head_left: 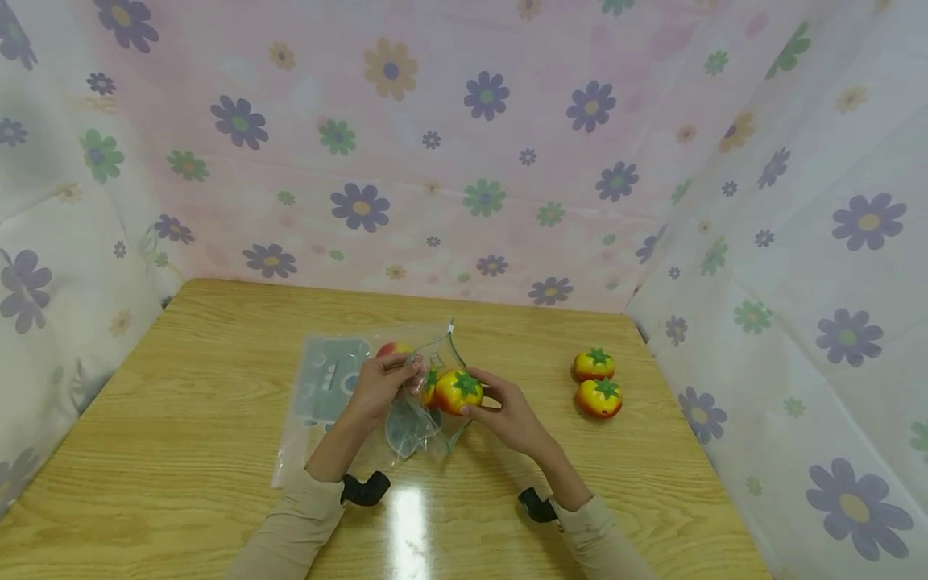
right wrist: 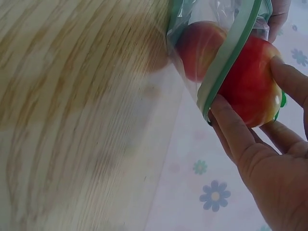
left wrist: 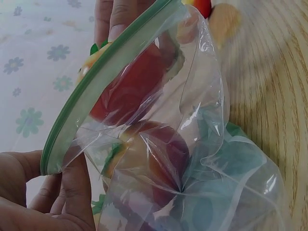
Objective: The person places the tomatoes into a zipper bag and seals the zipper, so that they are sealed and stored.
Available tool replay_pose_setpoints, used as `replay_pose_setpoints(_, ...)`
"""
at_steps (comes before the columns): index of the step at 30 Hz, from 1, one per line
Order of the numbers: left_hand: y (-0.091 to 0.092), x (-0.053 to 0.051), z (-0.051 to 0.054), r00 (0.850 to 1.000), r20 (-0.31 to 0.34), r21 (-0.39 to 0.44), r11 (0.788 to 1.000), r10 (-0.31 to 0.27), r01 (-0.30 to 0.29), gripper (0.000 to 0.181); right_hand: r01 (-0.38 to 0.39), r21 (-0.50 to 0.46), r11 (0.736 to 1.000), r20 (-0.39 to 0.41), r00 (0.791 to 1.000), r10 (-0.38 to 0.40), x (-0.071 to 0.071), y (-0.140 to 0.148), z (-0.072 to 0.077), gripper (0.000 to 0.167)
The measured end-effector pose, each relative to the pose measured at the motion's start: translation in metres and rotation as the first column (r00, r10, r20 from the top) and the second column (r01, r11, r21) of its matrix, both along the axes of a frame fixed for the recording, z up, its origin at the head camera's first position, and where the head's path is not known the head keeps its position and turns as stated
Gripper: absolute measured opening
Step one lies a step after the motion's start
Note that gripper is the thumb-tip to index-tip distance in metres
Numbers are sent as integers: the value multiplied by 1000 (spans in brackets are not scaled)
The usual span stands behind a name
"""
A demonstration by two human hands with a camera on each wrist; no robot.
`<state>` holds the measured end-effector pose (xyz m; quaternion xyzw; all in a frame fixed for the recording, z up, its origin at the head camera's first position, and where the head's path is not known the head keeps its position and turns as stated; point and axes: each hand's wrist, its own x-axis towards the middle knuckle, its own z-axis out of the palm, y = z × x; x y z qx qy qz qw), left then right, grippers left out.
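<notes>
A clear zip bag (left wrist: 207, 86) with a green zip edge stands with its mouth apart above the table. At that edge, my left hand (head_left: 373, 388) pinches the bag between thumb and fingers. My right hand (head_left: 513, 415) grips a red-and-yellow artificial tomato (right wrist: 252, 79) with a green leafy top, thumb and fingers around it. This tomato is at the bag's mouth, partly behind the zip edge in the left wrist view. Another tomato (left wrist: 163, 159) lies inside the bag, seen through the plastic.
Two more artificial tomatoes, one (head_left: 594, 366) behind the other (head_left: 600, 399), sit on the table (head_left: 181, 419) at the right. A flat plastic bag with a grey-blue print (head_left: 326, 370) lies at the left. Behind my left hand shows a reddish fruit (head_left: 391, 349). Flowered cloth hangs around the table.
</notes>
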<state>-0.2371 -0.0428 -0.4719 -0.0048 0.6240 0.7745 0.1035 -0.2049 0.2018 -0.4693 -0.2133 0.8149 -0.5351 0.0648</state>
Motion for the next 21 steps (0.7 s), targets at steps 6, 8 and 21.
replay_pose_setpoints(6, -1, 0, 0, 1000, -6, 4, 1000, -9, 9, 36, 18, 28, 999, -21, 1000, -18, -1, -6, 0, 59)
replay_pose_setpoints(8, -2, 0, 0, 1000, -8, 0, 1000, -14, 14, 36, 29, 32, 999, -21, 999, -29, -1, -7, -1, 59)
replay_pose_setpoints(21, -2, -1, 2, 1000, 7, -21, 1000, 5, -5, 42, 26, -40, 999, 62, 998, -24, -1, -8, -3, 61)
